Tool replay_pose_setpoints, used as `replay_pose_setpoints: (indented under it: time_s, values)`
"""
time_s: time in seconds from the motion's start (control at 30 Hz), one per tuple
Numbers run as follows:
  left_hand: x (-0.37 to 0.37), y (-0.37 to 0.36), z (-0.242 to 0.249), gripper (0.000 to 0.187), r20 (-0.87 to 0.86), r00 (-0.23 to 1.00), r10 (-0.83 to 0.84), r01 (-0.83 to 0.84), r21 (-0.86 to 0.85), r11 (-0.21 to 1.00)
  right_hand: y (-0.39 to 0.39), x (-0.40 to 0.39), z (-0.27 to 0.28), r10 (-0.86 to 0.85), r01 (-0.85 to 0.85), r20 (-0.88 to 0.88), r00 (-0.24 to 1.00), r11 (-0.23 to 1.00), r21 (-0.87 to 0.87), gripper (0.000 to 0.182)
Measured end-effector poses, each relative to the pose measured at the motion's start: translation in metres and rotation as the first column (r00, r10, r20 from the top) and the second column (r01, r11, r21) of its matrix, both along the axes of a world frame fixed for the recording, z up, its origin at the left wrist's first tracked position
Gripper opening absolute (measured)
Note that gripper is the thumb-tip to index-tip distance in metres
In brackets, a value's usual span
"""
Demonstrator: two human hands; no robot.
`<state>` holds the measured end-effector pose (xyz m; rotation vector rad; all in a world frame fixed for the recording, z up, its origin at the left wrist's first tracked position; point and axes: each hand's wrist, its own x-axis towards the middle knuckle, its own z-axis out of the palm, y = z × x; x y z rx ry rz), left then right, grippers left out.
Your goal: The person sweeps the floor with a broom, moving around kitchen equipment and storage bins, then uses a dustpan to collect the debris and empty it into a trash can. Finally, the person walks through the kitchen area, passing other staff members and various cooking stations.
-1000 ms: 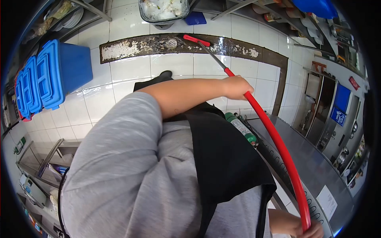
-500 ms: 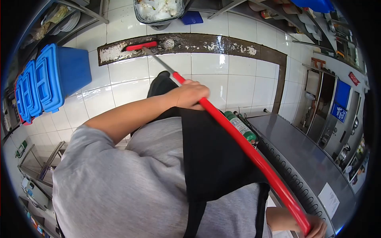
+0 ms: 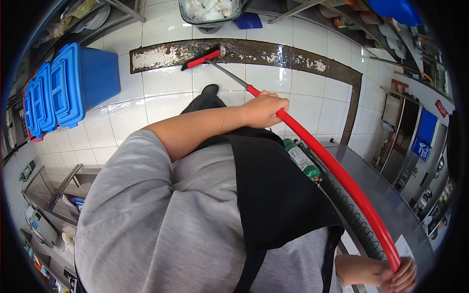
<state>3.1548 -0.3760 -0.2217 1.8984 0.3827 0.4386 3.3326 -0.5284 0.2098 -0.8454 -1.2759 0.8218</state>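
A long red-handled floor squeegee (image 3: 332,161) runs diagonally across my front. Its red head with a dark edge (image 3: 204,58) rests over the front edge of the worn dark floor strip (image 3: 264,54). My left hand (image 3: 266,110) is closed around the handle near where the red grip meets the grey shaft. At the lower right, my right hand (image 3: 399,277) wraps the handle's top end. One dark shoe (image 3: 211,90) shows on the white tiles behind the head.
Blue lidded bins (image 3: 88,80) stand at the left. A tub of whitish contents (image 3: 210,12) is at the top, beside a blue object (image 3: 248,21). To my right are a green cylinder (image 3: 302,160) and a steel counter (image 3: 361,171). Metal shelving (image 3: 303,10) lines the far side.
The squeegee head has slid to the right and toward me, turning to a slant across the strip's edge. Both hands have shifted right in view, still holding the handle.
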Motion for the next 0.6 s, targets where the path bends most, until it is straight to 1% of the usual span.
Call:
replay_pose_setpoints:
  time_s: [0.03,0.07,0.13,0.17,0.2,0.23,0.27,0.33,0.37,0.4,0.47,0.5,0.53,0.57,0.6]
  values:
    - [-0.001,0.002,0.010,0.021,0.003,1.000,-0.030,0.030,0.003,1.000,-0.003,-0.003,0.007,0.020,-0.020,-0.010,1.000,1.000,0.023,0.040]
    - [-0.006,0.003,0.021,0.021,0.000,1.000,-0.029,0.029,0.004,1.000,-0.006,-0.003,0.017,0.083,-0.085,0.050,0.995,0.996,0.038,0.040]
    - [-0.022,0.001,0.040,0.020,0.086,0.995,-0.053,0.053,0.008,0.999,-0.010,-0.009,0.027,0.167,-0.170,0.041,0.985,0.982,0.080,0.040]
    - [-0.031,0.001,0.043,0.020,0.074,0.996,-0.051,0.048,0.034,0.998,-0.010,-0.005,0.029,0.166,-0.166,0.006,0.986,0.981,0.099,0.039]
    - [-0.041,0.003,0.041,0.020,0.075,0.995,-0.063,0.060,0.036,0.998,-0.003,-0.003,0.022,0.150,-0.145,-0.035,0.988,0.982,0.119,0.039]
    - [-0.052,0.006,0.037,0.020,-0.015,0.999,-0.032,0.032,0.044,0.998,-0.020,0.023,0.027,0.056,-0.038,-0.148,0.987,0.992,0.121,0.031]
    - [-0.062,0.008,0.033,0.021,-0.106,0.994,0.002,0.004,0.055,0.998,-0.038,0.048,0.029,-0.037,0.068,-0.261,0.965,0.992,0.111,0.030]
    - [-0.079,0.013,0.012,0.025,-0.237,0.969,0.069,-0.055,0.067,0.996,-0.017,0.038,-0.019,-0.220,0.214,-0.221,0.950,0.975,-0.051,0.030]
    - [-0.081,0.011,0.003,0.034,-0.278,0.955,0.105,-0.095,0.048,0.994,-0.021,0.039,-0.026,-0.222,0.215,-0.223,0.949,0.975,-0.052,0.030]
    - [-0.078,0.006,-0.005,0.034,-0.279,0.954,0.107,-0.097,0.050,0.994,-0.023,0.042,-0.031,-0.228,0.217,-0.244,0.943,0.974,-0.072,0.029]
    - [-0.059,-0.003,-0.009,0.033,-0.184,0.979,0.085,-0.076,0.055,0.996,-0.023,0.044,-0.030,-0.232,0.214,-0.268,0.935,0.972,-0.096,0.029]
    - [-0.045,-0.006,-0.007,0.032,-0.156,0.984,0.089,-0.073,0.102,0.992,-0.027,0.042,-0.019,-0.214,0.206,-0.217,0.952,0.977,-0.059,0.029]
    - [-0.029,-0.010,-0.015,0.032,-0.107,0.991,0.079,-0.067,0.106,0.992,-0.031,0.040,-0.008,-0.200,0.199,-0.164,0.966,0.980,-0.022,0.028]
    - [-0.013,-0.010,-0.012,0.032,-0.097,0.993,0.068,-0.058,0.106,0.993,-0.034,0.039,0.000,-0.262,0.263,-0.087,0.961,0.965,0.005,0.027]
    - [0.000,-0.011,-0.010,0.032,-0.055,0.996,0.075,-0.072,0.061,0.996,-0.030,0.031,0.000,-0.269,0.270,-0.083,0.960,0.963,0.004,0.027]
